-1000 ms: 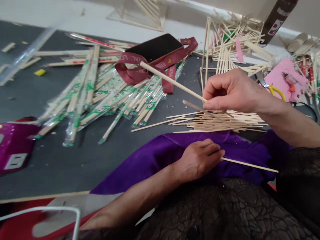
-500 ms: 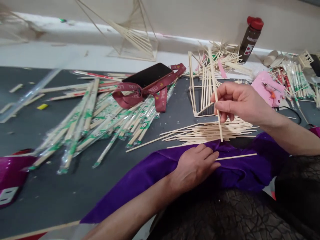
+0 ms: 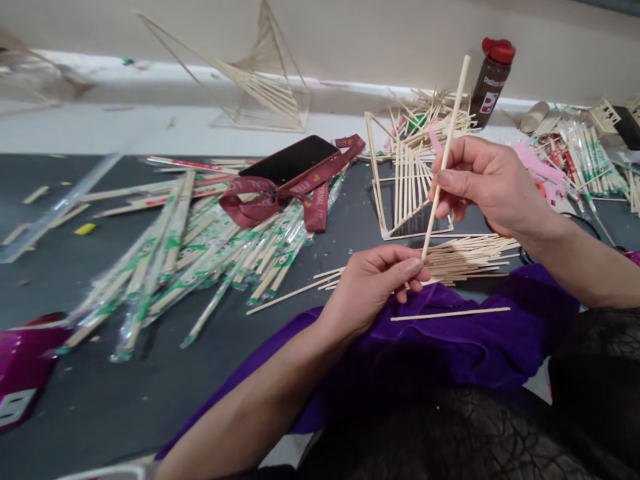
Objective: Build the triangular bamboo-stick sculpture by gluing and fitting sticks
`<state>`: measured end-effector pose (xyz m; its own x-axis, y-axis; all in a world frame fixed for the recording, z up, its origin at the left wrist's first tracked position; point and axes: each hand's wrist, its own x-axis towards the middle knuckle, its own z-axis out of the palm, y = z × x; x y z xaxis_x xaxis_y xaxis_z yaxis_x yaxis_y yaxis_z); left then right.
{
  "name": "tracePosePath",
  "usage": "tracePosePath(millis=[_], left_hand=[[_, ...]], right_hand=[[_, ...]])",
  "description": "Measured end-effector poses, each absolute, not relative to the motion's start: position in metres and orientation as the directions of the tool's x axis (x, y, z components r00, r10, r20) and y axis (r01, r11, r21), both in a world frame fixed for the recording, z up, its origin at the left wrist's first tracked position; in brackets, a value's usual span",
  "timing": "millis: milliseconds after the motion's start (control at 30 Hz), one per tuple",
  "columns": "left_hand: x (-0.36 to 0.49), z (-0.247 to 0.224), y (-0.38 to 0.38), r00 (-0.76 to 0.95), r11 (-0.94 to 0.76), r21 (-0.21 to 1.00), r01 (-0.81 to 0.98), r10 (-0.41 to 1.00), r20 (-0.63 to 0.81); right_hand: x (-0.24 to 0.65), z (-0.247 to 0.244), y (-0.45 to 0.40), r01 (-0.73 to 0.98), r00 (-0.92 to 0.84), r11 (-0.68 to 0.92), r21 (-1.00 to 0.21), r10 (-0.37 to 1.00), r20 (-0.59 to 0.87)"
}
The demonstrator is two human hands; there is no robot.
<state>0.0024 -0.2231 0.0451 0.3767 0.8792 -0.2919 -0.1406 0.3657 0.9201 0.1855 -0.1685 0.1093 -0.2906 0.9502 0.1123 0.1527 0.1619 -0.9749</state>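
A single chopstick (image 3: 456,120) is held up, tilted slightly, between both hands. My right hand (image 3: 483,177) pinches it around the middle with thumb and fingers. At its lower end, my left hand (image 3: 375,283) grips the tip between thumb and forefinger. Another chopstick (image 3: 450,314) lies on the purple cloth (image 3: 480,347) over my lap, just below the hands. Behind them is a pile of loose chopsticks (image 3: 475,257), partly covered by my left hand. A small stick frame (image 3: 380,200) stands beyond that pile.
Wrapped chopsticks (image 3: 165,260) spread over the grey table (image 3: 165,400) at left, with a phone (image 3: 293,160) and red ribbon (image 3: 320,200) on top. A clear ruler (image 3: 65,200) lies far left. Along the wall stand a stick model (image 3: 270,93) and a bottle (image 3: 493,83).
My left hand has lifted off the chopstick on the cloth and taken the lower end of the raised one. My right hand keeps its hold, and the raised chopstick now leans the other way.
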Motion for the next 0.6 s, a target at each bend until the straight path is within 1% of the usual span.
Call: tracePosePath(millis=[133, 333, 400, 500, 600], left_hand=[[0.003, 0.035, -0.219, 0.37, 0.379, 0.91, -0.166, 0.879, -0.299], [-0.005, 0.023, -0.213, 0.29, 0.405, 0.907, -0.113, 0.887, -0.36], [-0.007, 0.022, -0.211, 0.274, 0.397, 0.911, -0.112, 0.893, -0.356], [-0.01, 0.021, -0.207, 0.267, 0.39, 0.912, -0.128, 0.899, -0.347], [-0.013, 0.018, -0.202, 0.255, 0.421, 0.897, -0.135, 0.889, -0.379]], right_hand=[[0.187, 0.114, -0.168, 0.164, -0.299, 0.186, -0.969, 0.945, 0.131], [0.191, 0.133, -0.148, 0.125, -0.19, 0.247, -0.961, 0.956, 0.221], [0.191, 0.139, -0.138, 0.101, -0.176, 0.259, -0.961, 0.955, 0.239], [0.187, 0.144, -0.121, 0.119, -0.192, 0.232, -0.965, 0.959, 0.207], [0.18, 0.143, -0.102, 0.175, -0.224, 0.207, -0.963, 0.96, 0.166]])
